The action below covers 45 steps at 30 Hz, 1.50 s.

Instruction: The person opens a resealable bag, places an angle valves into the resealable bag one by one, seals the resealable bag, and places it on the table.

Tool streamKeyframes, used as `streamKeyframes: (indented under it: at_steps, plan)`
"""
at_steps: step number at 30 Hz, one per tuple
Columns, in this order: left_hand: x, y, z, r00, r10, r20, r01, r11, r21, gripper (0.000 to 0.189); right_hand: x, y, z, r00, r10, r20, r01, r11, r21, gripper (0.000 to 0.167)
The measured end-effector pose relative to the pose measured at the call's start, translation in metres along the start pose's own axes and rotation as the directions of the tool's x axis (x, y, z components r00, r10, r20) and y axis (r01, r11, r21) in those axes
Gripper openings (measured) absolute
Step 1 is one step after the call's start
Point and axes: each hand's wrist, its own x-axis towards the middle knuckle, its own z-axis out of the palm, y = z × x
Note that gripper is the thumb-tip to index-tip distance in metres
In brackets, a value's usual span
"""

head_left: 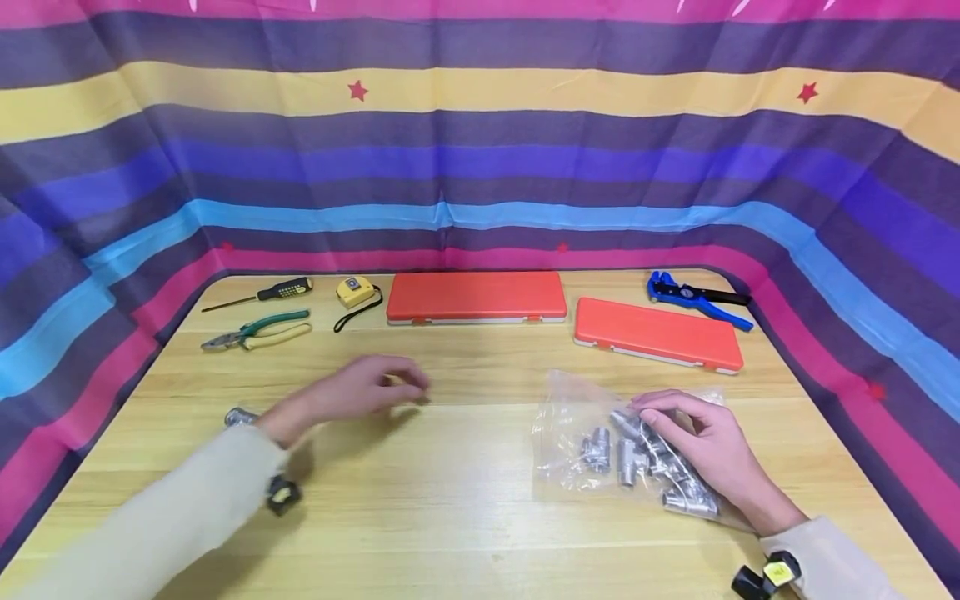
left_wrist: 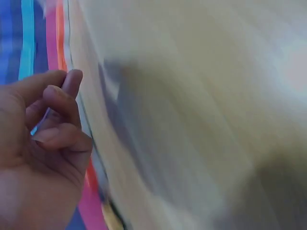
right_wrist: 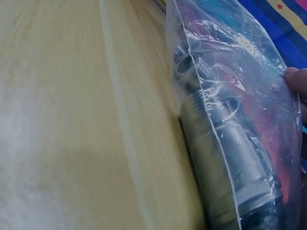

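Note:
My right hand (head_left: 708, 429) pinches the upper side of a clear plastic bag (head_left: 555, 417) at the right of the table. Inside it lie several shiny metal pipe fittings (head_left: 628, 462), some of them T-shaped. In the right wrist view the bag's film (right_wrist: 244, 67) is drawn up by the fingers, and a threaded fitting (right_wrist: 235, 158) shows through it. My left hand (head_left: 367, 387) is over the middle left of the table, fingers loosely bent, with nothing in them. Another metal fitting (head_left: 238, 416) lies on the table behind the left wrist, partly hidden by it.
Along the back of the wooden table (head_left: 450, 533) are a screwdriver (head_left: 285, 289), pliers (head_left: 255, 331), a yellow tape measure (head_left: 356, 291), two red cases (head_left: 476, 296) and a blue-and-black cutter (head_left: 690, 296). A striped cloth (head_left: 480, 92) walls in the back and sides.

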Motion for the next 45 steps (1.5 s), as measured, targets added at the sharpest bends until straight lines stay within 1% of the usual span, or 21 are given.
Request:
streamKeyframes:
  at_steps: [1,4,7,10,12,14,16,18,19,21,23,25,26,28,30,32,35,38,42,44,45]
  plan:
    - [-0.014,-0.009,-0.011,0.999,-0.022,-0.034,0.022,1.000,0.017,0.030,0.000,0.000,0.000,1.000,0.002,0.003,-0.002,1.000,0.000,0.015]
    - [-0.056,-0.034,-0.042,0.990,-0.054,-0.127,0.067,0.992,0.104,0.031,0.000,0.000,0.000,1.000,0.001,0.003,-0.001,1.000,-0.001,0.016]
    - [-0.095,-0.059,-0.062,0.977,-0.070,-0.199,0.103,0.981,0.162,0.030,0.000,0.000,-0.001,1.000,-0.007,0.003,0.007,1.000,-0.004,0.016]
    - [-0.130,-0.084,-0.074,0.969,-0.085,-0.232,0.127,0.976,0.175,0.027,0.001,0.000,0.000,1.000,-0.009,0.009,0.009,1.000,-0.007,0.016]
    - [-0.150,-0.100,-0.078,0.962,-0.079,-0.262,0.134,0.970,0.200,0.025,0.001,0.000,0.000,1.000,-0.006,0.012,0.006,1.000,-0.008,0.016]
    - [-0.165,-0.112,-0.081,0.956,-0.060,-0.286,0.131,0.963,0.236,0.025,0.002,0.000,0.001,1.000,-0.005,0.012,0.005,1.000,-0.008,0.016]
    - [-0.176,-0.121,-0.082,0.953,-0.053,-0.299,0.134,0.957,0.258,0.026,0.002,0.000,0.001,1.000,-0.008,0.010,0.009,1.000,-0.007,0.016]
    - [-0.182,-0.126,-0.081,0.951,-0.077,-0.299,0.153,0.959,0.239,0.026,0.002,0.000,0.002,1.000,-0.017,0.003,0.017,1.000,-0.001,0.016]
    - [-0.183,-0.128,-0.081,0.950,-0.099,-0.295,0.167,0.962,0.217,0.026,0.003,0.000,0.002,1.000,-0.023,-0.001,0.023,1.000,0.003,0.017]
    - [-0.184,-0.130,-0.079,0.950,-0.134,-0.282,0.192,0.964,0.186,0.025,0.002,0.000,0.002,0.999,-0.035,-0.007,0.035,0.999,0.010,0.018]
    - [-0.184,-0.131,-0.077,0.948,-0.156,-0.278,0.206,0.965,0.161,0.024,0.002,0.000,0.003,0.999,-0.043,-0.013,0.044,0.999,0.014,0.019]
    - [-0.184,-0.132,-0.076,0.953,-0.143,-0.268,0.191,0.968,0.164,0.023,0.001,0.000,0.003,0.999,-0.049,-0.015,0.049,0.999,0.014,0.019]
    - [-0.184,-0.133,-0.075,0.958,-0.128,-0.256,0.174,0.971,0.166,0.023,0.001,0.000,0.003,0.999,-0.050,-0.015,0.050,0.999,0.013,0.019]
    - [-0.184,-0.133,-0.075,0.964,-0.116,-0.238,0.154,0.977,0.150,0.023,0.001,0.001,0.003,0.999,-0.049,-0.013,0.050,0.999,0.012,0.019]
    - [-0.184,-0.132,-0.074,0.967,-0.107,-0.232,0.147,0.976,0.161,0.021,0.001,0.001,0.003,0.999,-0.047,-0.013,0.048,0.999,0.012,0.019]
    - [-0.183,-0.131,-0.072,0.964,-0.117,-0.240,0.165,0.968,0.191,0.018,0.001,0.001,0.003,0.999,-0.045,-0.011,0.045,0.999,0.010,0.019]
    - [-0.180,-0.127,-0.070,0.949,-0.125,-0.289,0.206,0.940,0.270,0.013,0.000,0.001,0.003,0.999,-0.045,-0.013,0.045,0.999,0.013,0.018]
    - [-0.176,-0.123,-0.070,0.936,-0.135,-0.325,0.241,0.918,0.314,0.012,0.000,0.002,0.003,0.999,-0.041,-0.007,0.041,0.999,0.014,0.018]
    - [-0.169,-0.116,-0.070,0.928,-0.133,-0.349,0.258,0.905,0.340,0.011,0.000,0.002,0.002,1.000,-0.020,0.003,0.020,1.000,0.007,0.016]
    - [-0.164,-0.110,-0.069,0.928,-0.120,-0.353,0.247,0.907,0.340,0.011,0.000,0.002,0.002,1.000,-0.009,0.005,0.009,1.000,-0.001,0.015]
    - [-0.161,-0.106,-0.068,0.929,-0.101,-0.355,0.230,0.910,0.344,0.011,0.000,0.002,0.001,1.000,-0.008,0.005,0.008,1.000,-0.003,0.014]
